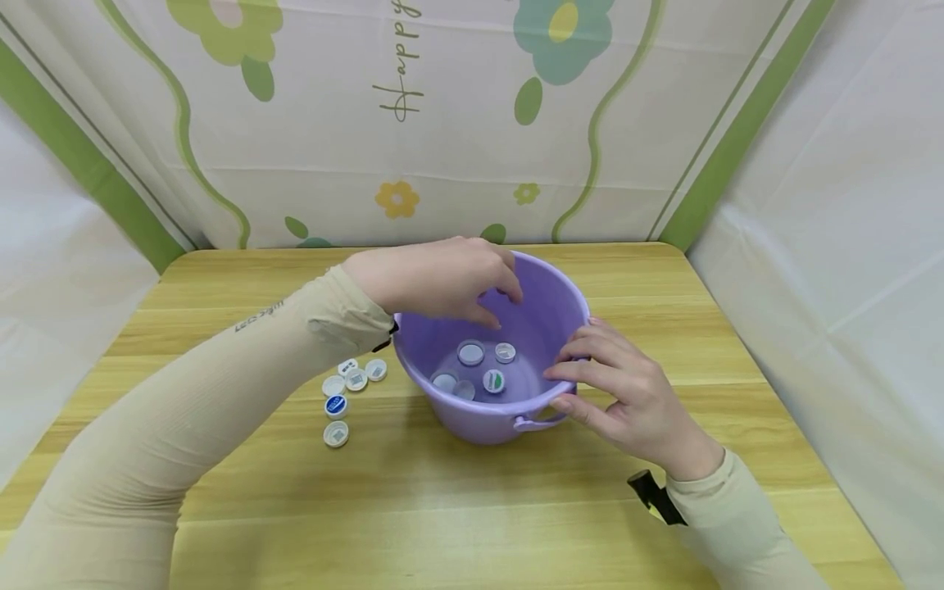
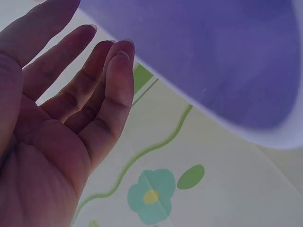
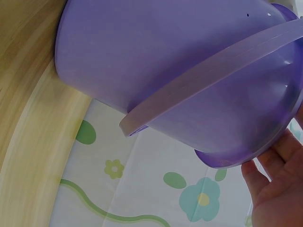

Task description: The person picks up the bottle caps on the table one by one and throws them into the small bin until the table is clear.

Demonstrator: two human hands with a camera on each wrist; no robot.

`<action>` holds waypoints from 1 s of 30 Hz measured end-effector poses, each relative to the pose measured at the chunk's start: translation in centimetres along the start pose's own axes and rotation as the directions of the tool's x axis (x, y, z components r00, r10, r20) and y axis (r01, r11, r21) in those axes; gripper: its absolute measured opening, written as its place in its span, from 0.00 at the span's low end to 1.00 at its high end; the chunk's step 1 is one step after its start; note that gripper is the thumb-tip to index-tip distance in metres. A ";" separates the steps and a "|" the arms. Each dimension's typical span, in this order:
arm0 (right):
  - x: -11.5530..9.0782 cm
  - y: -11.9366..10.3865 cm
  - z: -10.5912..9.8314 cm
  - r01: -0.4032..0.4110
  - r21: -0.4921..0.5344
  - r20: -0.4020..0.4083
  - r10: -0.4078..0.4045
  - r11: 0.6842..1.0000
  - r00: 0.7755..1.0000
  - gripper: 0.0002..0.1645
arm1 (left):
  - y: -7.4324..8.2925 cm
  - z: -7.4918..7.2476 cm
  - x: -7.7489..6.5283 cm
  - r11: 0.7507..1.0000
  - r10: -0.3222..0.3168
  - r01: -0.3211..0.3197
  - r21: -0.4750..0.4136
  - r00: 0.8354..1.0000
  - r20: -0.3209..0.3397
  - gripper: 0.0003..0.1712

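One purple bucket (image 1: 472, 428) is stood on the bench (image 1: 442, 533). Its rim is gripped at the right by the right hand (image 1: 634, 389), thumb outside, fingers over the edge. The left hand (image 1: 450, 277) is held above the opening, fingers loosely bent, nothing grasped. Five round caps (image 1: 493, 382) counted inside; others may be hidden by the left hand. Six loose caps (image 1: 335, 406) counted, grouped left of the bucket, one blue-topped.

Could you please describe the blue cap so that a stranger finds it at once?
On the wooden table is a purple bucket. Left of it in the head view lies a cluster of small caps. The blue cap sits just above the lowest cap; its blue face sets it apart from whitish neighbours.
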State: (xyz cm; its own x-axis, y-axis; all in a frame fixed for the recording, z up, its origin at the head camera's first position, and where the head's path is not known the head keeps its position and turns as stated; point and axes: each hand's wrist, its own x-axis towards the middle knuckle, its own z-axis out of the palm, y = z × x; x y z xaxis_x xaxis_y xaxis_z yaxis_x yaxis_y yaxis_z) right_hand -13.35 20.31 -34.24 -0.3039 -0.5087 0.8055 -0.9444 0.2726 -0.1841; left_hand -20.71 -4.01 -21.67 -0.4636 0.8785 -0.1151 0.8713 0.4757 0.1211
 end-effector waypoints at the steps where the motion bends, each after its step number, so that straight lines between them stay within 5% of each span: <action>1: 0.0 0.0 0.0 -0.002 0.001 0.001 0.002 1.000 1.000 0.21 | 0.0 -0.1 -0.2 1.000 -0.005 0.005 -0.006 1.000 -0.009 0.20; 9: -0.2 -0.1 0.0 -0.008 0.002 -0.006 0.008 1.000 1.000 0.21 | -0.4 -1.2 -2.9 0.999 -0.035 0.029 -0.046 0.989 -0.143 0.18; 16: -0.3 0.0 0.1 -0.007 -0.005 -0.009 0.007 1.000 1.000 0.21 | -1.8 -1.0 -7.3 0.998 -0.056 0.048 -0.034 0.955 -0.291 0.17; 22: -0.3 0.0 0.1 -0.009 -0.008 -0.011 0.009 1.000 1.000 0.21 | -3.7 1.1 -10.7 0.994 -0.107 0.093 -0.056 0.930 -0.352 0.16; 30: 0.0 0.0 0.2 -0.003 -0.004 -0.008 0.003 1.000 1.000 0.21 | -5.3 5.6 -14.3 0.974 -0.214 0.180 -0.137 0.931 -0.296 0.14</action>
State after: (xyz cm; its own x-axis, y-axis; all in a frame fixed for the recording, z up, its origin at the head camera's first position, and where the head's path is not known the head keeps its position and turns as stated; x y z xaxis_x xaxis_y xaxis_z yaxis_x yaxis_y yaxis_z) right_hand -13.33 20.17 -34.39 -0.3058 -0.5011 0.8096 -0.9429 0.2774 -0.1844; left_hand -17.81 -19.40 -26.22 -0.6654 0.7294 0.1590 0.7432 0.6272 0.2328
